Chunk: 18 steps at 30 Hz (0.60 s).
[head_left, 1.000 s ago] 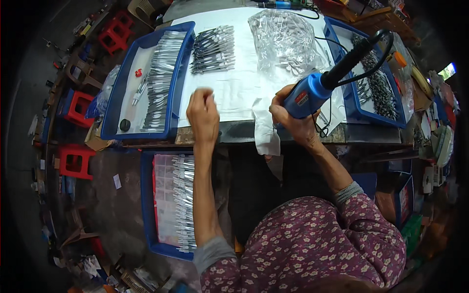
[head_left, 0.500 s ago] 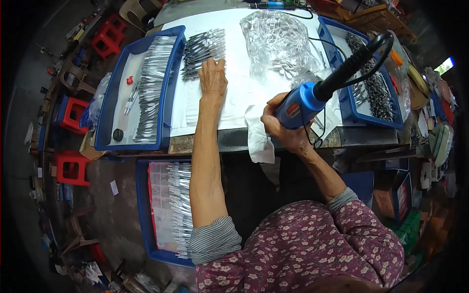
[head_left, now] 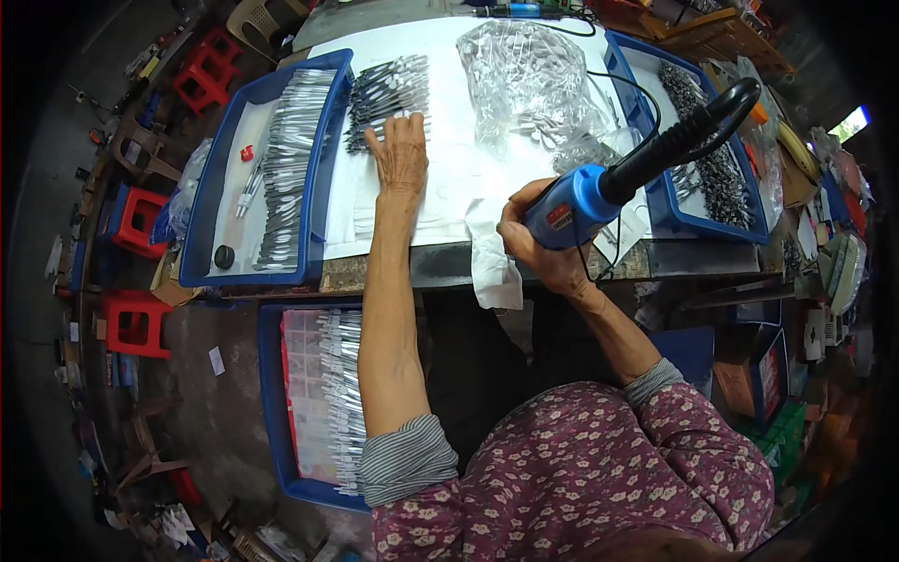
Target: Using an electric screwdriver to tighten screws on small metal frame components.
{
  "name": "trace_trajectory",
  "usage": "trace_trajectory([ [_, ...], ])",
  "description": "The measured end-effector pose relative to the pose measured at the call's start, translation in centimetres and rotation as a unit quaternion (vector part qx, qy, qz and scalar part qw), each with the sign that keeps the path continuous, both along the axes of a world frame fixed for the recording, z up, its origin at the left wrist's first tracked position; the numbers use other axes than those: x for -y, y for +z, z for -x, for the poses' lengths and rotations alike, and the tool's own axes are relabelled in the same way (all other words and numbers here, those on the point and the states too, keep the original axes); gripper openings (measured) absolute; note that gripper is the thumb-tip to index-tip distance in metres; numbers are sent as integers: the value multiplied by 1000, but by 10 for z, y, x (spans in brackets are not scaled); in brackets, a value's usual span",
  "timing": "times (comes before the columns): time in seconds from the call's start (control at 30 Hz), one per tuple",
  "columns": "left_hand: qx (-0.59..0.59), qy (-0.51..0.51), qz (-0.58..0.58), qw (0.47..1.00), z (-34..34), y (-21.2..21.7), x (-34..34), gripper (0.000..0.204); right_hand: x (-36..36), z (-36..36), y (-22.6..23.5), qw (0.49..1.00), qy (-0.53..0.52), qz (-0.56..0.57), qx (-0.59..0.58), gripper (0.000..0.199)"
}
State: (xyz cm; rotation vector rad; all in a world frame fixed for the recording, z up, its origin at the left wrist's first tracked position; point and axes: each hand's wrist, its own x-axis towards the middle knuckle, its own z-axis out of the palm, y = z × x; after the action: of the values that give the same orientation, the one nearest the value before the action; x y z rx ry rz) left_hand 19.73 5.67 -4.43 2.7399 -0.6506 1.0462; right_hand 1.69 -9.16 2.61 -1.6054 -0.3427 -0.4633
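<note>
My right hand (head_left: 548, 248) grips a blue electric screwdriver (head_left: 567, 204) by its body. A thick black cable leaves its upper end; its tip is not visible. My left hand (head_left: 403, 161) rests at the near edge of a pile of slim silver-and-black pen-like pieces (head_left: 391, 84). Its thumb is spread away from the fingers, which lie over the near pieces; nothing shows held in it. White sheets (head_left: 375, 211) lie under my left wrist. Beside the screwdriver, a white cloth or paper (head_left: 493, 267) hangs over the table edge.
A blue tray (head_left: 318, 187) with rows of similar slim pieces stands on the left. A clear plastic bag (head_left: 520, 80) of silvery parts lies at the back. Another blue tray (head_left: 698, 229) holds dark small parts on the right. Below the table sits a blue bin (head_left: 273, 403) of slim pieces.
My left hand has shifted slightly nearer and left, its thumb now spreading outward from the fingers. The screwdriver in my right hand has tilted slightly, its cable end moving right and nearer.
</note>
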Motion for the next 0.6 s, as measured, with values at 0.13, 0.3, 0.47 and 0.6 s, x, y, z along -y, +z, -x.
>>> trace_trajectory([
  [0.13, 55, -16, 36, 998, 11, 14, -19, 27, -4, -1, -3, 1000, -3, -5, 10, 28],
  [0.3, 76, -148, 215, 962, 63, 60, -19, 23, -2, -2, -4, 999, -31, 19, -4, 27],
  [0.47, -145, -192, 570, 786, 152, 69, -10, 19, 0, -5, 0, 999, -38, -14, 0, 24],
  [0.6, -411, -169, 713, 543, 212, 54, 1, 23, -3, -3, 10, 998, -35, -56, -19, 19],
])
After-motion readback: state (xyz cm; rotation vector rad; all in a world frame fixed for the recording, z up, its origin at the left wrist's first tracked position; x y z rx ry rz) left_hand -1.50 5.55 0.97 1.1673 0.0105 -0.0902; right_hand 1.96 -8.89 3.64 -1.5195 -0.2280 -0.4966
